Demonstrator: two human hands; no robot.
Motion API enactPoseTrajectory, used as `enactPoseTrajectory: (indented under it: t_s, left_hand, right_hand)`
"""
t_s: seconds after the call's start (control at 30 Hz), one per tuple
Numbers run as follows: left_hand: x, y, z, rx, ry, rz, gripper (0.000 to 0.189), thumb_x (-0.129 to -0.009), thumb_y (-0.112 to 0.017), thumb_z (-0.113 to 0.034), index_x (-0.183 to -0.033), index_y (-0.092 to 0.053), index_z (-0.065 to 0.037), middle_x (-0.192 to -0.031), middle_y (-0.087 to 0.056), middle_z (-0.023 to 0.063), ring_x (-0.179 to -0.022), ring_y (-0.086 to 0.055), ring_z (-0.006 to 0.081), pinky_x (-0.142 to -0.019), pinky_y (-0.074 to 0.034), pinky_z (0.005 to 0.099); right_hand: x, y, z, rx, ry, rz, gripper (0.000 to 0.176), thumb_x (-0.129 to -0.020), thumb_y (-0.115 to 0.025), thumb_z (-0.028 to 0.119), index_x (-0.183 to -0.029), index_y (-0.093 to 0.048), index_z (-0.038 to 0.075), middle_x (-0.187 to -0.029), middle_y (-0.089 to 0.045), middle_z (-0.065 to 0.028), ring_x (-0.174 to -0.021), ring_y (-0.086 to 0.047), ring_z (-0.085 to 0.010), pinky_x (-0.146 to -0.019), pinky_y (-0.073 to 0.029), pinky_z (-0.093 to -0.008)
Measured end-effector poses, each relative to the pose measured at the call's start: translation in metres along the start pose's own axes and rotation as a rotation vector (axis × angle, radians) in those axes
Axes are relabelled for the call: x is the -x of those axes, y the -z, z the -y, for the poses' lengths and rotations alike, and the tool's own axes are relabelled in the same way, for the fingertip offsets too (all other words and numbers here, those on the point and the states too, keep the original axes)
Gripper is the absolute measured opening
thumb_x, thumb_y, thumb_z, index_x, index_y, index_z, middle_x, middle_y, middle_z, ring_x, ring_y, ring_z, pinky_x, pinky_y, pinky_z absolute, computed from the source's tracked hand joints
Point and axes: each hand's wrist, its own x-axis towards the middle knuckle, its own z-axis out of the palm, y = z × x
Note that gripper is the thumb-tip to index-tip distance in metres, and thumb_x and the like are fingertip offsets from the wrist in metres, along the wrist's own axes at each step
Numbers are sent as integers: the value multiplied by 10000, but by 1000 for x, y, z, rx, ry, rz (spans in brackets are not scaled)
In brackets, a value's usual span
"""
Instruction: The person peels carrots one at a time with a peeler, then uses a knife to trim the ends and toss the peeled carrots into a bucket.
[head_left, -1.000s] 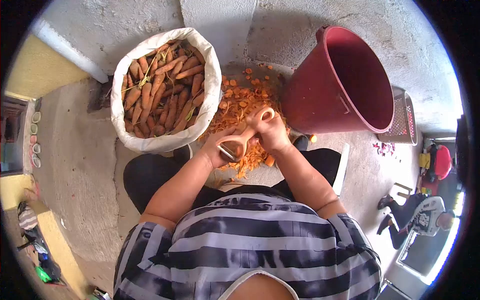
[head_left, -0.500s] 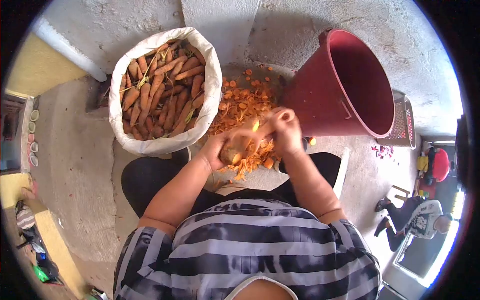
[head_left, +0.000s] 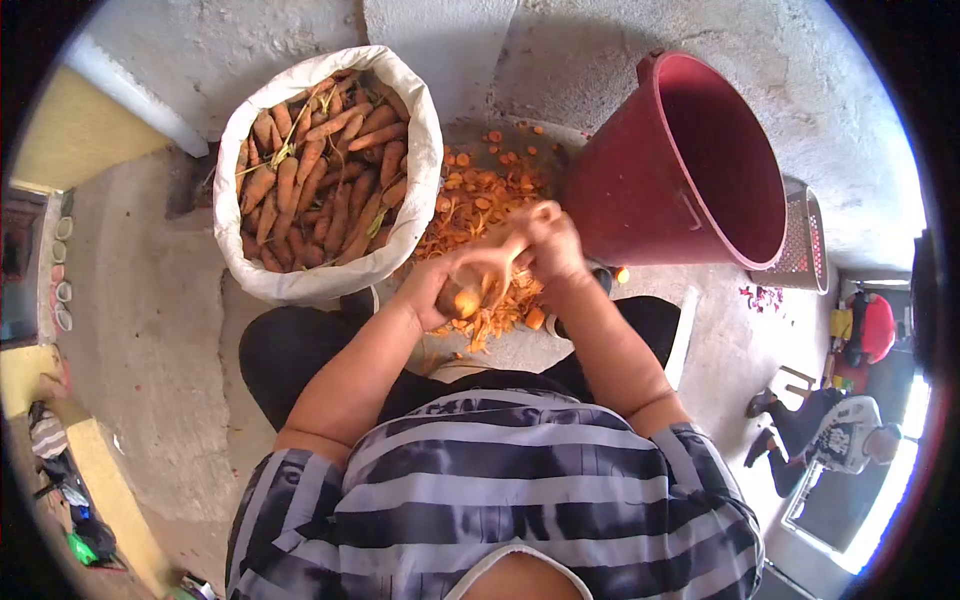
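Observation:
My left hand is wrapped round a carrot, whose orange cut end faces me. Close against it, my right hand is closed, its fingers blurred; what it holds cannot be made out. Under both hands lies a pile of orange peelings and carrot slices on the floor. To the left of the pile, a white sack with a rolled rim is full of unpeeled carrots.
A large dark red bucket leans at the right, with a perforated crate behind it. My knees flank the pile. A seated person and another in red are at the far right. A rough wall stands ahead.
My right hand has moved slightly left and closer to my left hand. The view has shifted a little. The carrot is still in my left hand.

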Motion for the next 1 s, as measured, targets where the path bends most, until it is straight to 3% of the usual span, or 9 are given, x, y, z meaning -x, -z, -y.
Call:
enactPoseTrajectory:
  t_s: [0.17,0.27,0.4,0.5,0.57,0.73,0.83,0.9,1.0]
  left_hand:
    - [10,3,-6,-47,110,66,381,-865,-488,-275,-1147,-463,-19,-993,-557,93,-838,-585,181,-721,-494,328]
    - [9,4,-6,-75,58,122,386,-859,-506,-280,-1141,-462,-20,-953,-567,94,-761,-594,171,-706,-511,311]
    - [-3,-1,-1,94,102,-6,334,-875,-475,-272,-1082,-492,-10,-948,-566,92,-791,-596,172,-711,-514,295]
    - [-5,5,4,-4,34,28,378,-902,-390,-286,-1128,-461,10,-965,-581,142,-852,-599,224,-692,-528,336]
    - [-13,23,10,-81,43,141,394,-906,-372,-300,-1136,-457,9,-986,-577,149,-839,-602,226,-660,-528,330]
    - [9,3,3,-59,170,135,397,-900,-395,-299,-1173,-428,-12,-963,-571,140,-756,-606,231,-611,-527,333]
    - [4,5,3,-28,112,73,393,-883,-439,-302,-1168,-428,-30,-937,-577,131,-740,-612,227,-601,-537,352]
    - [-2,15,2,-58,136,47,394,-877,-453,-305,-1155,-435,-27,-930,-577,125,-740,-611,222,-606,-538,358]
    - [-4,4,2,-22,120,47,381,-876,-452,-307,-1124,-452,-19,-928,-579,117,-744,-613,204,-610,-538,350]
  right_hand:
    - [-80,145,-3,529,276,-709,164,-728,-668,124,-741,-524,48,-655,-563,-48,-503,-509,-112,-416,-406,-246]
    - [-55,118,14,163,354,-640,171,-731,-673,133,-762,-523,56,-658,-559,-42,-504,-502,-106,-403,-395,-239]
    - [5,30,8,-67,229,-147,200,-742,-650,164,-848,-531,44,-812,-558,-70,-633,-538,-122,-445,-419,-236]
    - [38,-12,6,-81,38,209,161,-742,-642,149,-772,-538,30,-655,-550,-33,-517,-523,-106,-370,-382,-216]
    - [26,-11,-3,-57,0,227,145,-738,-648,131,-772,-544,37,-664,-555,-43,-532,-523,-105,-392,-390,-226]
    - [-80,114,-30,347,251,-401,218,-720,-674,162,-829,-522,50,-624,-537,-50,-497,-518,-153,-389,-384,-260]
    - [-65,135,-4,168,177,-793,203,-708,-694,171,-757,-533,57,-573,-508,-33,-422,-443,-108,-357,-336,-251]
    - [-63,123,-11,75,387,-704,191,-714,-684,161,-755,-527,59,-576,-501,-29,-411,-429,-90,-337,-315,-235]
    - [-6,44,6,-29,218,-295,166,-722,-671,129,-769,-534,47,-656,-528,-27,-528,-478,-91,-416,-367,-226]
